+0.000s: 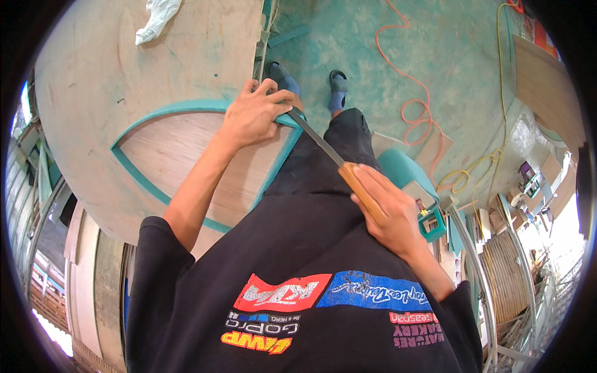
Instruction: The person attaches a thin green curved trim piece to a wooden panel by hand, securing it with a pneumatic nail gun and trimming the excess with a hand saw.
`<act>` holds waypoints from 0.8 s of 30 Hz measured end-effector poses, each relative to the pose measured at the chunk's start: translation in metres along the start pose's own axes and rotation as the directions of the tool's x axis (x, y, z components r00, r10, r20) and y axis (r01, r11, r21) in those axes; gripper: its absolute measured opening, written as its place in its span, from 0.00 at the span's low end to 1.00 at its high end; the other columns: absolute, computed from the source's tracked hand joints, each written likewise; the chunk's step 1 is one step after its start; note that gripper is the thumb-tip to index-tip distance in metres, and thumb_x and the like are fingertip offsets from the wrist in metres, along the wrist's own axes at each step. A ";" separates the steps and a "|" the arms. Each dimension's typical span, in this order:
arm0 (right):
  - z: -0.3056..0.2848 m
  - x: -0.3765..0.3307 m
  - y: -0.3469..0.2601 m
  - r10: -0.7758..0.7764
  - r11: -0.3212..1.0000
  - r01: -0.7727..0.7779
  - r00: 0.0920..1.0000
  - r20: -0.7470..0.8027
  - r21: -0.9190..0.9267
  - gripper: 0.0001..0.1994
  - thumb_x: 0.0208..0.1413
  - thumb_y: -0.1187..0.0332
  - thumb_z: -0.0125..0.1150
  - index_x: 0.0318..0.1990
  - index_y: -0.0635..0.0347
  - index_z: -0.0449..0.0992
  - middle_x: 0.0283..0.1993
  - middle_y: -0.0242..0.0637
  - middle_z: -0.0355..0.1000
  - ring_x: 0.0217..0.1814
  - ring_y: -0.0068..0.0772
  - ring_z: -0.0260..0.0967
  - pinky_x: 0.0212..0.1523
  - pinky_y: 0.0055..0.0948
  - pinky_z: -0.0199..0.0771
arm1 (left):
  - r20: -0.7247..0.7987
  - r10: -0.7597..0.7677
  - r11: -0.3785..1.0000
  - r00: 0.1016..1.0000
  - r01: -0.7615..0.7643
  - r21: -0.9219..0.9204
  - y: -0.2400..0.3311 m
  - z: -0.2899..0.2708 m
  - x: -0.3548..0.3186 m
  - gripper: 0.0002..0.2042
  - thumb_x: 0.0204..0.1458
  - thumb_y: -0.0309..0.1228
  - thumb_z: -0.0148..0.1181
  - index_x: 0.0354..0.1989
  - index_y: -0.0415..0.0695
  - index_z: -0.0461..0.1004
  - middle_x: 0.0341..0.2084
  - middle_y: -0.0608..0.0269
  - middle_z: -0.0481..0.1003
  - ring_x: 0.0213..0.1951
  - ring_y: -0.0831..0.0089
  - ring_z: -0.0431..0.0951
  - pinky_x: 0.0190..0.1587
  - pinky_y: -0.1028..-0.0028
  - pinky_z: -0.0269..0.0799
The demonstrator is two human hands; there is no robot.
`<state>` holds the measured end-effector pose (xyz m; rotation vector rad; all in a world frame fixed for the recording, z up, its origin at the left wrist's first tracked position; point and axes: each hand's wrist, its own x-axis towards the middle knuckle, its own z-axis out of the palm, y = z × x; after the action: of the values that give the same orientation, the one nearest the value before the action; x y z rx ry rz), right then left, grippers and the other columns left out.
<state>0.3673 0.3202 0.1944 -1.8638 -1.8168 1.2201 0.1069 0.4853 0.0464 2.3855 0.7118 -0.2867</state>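
A teal-edged frame with a pointed end and curved sides lies on the plywood tabletop, its straight side by my legs. My left hand is closed over the frame's rim near the corner closest to me, fingers bent. In my right hand is the wooden handle of a long, flat metal file. The file slants up to the left, its far end at the frame's corner beside my left fingertips. Whether those fingertips also press on the file is hard to see.
A crumpled white plastic bag lies on the plywood tabletop. An orange hose and a yellow cord run across the green-stained floor. At my right are a teal stool and a teal-handled tool. Boards and metal pieces stand farther right.
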 end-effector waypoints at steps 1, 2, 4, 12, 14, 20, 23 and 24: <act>-0.002 -0.002 -0.002 0.008 1.000 -0.008 1.000 0.001 -0.007 0.22 0.58 0.66 0.67 0.60 0.55 0.74 0.59 0.41 0.76 0.42 0.51 0.80 0.36 0.42 0.81 | -0.005 0.008 1.000 1.000 -0.008 -0.012 0.001 -0.002 0.000 0.20 0.37 0.28 0.68 0.44 0.52 0.86 0.54 0.81 0.77 0.56 0.69 0.70 0.59 0.64 0.65; -0.003 -0.003 -0.003 0.014 1.000 -0.014 1.000 0.003 -0.013 0.22 0.58 0.66 0.67 0.60 0.55 0.74 0.58 0.41 0.76 0.43 0.51 0.79 0.36 0.42 0.81 | -0.010 0.015 1.000 1.000 -0.015 -0.024 0.002 -0.002 0.001 0.20 0.37 0.28 0.67 0.44 0.52 0.86 0.54 0.81 0.77 0.56 0.69 0.70 0.59 0.64 0.65; 0.008 0.007 -0.006 0.031 0.999 -0.031 0.999 0.012 -0.008 0.22 0.58 0.66 0.67 0.60 0.55 0.75 0.58 0.42 0.76 0.44 0.51 0.79 0.37 0.41 0.81 | -0.013 0.024 1.000 1.000 -0.024 0.015 -0.001 0.000 0.002 0.20 0.37 0.28 0.67 0.44 0.53 0.86 0.54 0.80 0.77 0.56 0.69 0.70 0.59 0.64 0.65; 0.022 0.021 0.006 0.042 0.999 -0.043 0.998 0.043 0.016 0.24 0.57 0.68 0.68 0.62 0.54 0.74 0.59 0.41 0.76 0.43 0.50 0.80 0.37 0.40 0.81 | 0.024 0.004 1.000 1.000 -0.003 -0.010 -0.001 0.000 0.001 0.20 0.38 0.27 0.67 0.45 0.51 0.85 0.55 0.80 0.76 0.57 0.68 0.70 0.60 0.63 0.65; 0.005 0.003 0.001 0.022 1.000 -0.023 1.000 0.016 0.008 0.24 0.57 0.68 0.67 0.63 0.53 0.73 0.58 0.40 0.76 0.43 0.51 0.80 0.37 0.40 0.81 | 0.000 0.012 1.000 1.000 -0.012 -0.020 0.000 -0.002 0.000 0.20 0.39 0.28 0.67 0.45 0.50 0.85 0.55 0.81 0.76 0.57 0.68 0.70 0.60 0.63 0.65; 0.052 0.042 0.021 0.017 1.000 -0.017 1.000 -0.001 0.011 0.23 0.58 0.68 0.67 0.62 0.54 0.73 0.59 0.39 0.76 0.42 0.52 0.80 0.36 0.40 0.82 | 0.025 0.031 0.999 0.999 -0.032 0.040 -0.004 0.001 0.003 0.20 0.38 0.28 0.68 0.45 0.50 0.85 0.55 0.81 0.76 0.57 0.67 0.70 0.59 0.63 0.65; 0.046 0.043 0.020 0.022 0.999 -0.023 1.000 0.020 0.042 0.22 0.58 0.67 0.66 0.61 0.56 0.74 0.59 0.38 0.75 0.41 0.52 0.79 0.35 0.40 0.82 | 0.037 0.007 1.000 0.999 -0.007 0.000 -0.002 -0.002 0.002 0.21 0.37 0.28 0.68 0.45 0.50 0.85 0.55 0.81 0.76 0.56 0.68 0.70 0.59 0.63 0.65; 0.034 0.037 0.012 0.029 0.999 -0.030 0.999 0.033 0.033 0.22 0.58 0.67 0.66 0.61 0.56 0.74 0.59 0.38 0.75 0.41 0.52 0.79 0.36 0.40 0.81 | 0.031 0.010 1.000 0.999 -0.009 -0.023 0.000 -0.003 0.003 0.21 0.37 0.28 0.68 0.45 0.50 0.85 0.55 0.81 0.76 0.57 0.68 0.70 0.59 0.63 0.65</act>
<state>0.3463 0.3394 0.1514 -1.8695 -1.7800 1.2899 0.1096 0.4883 0.0472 2.3573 0.6855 -0.3094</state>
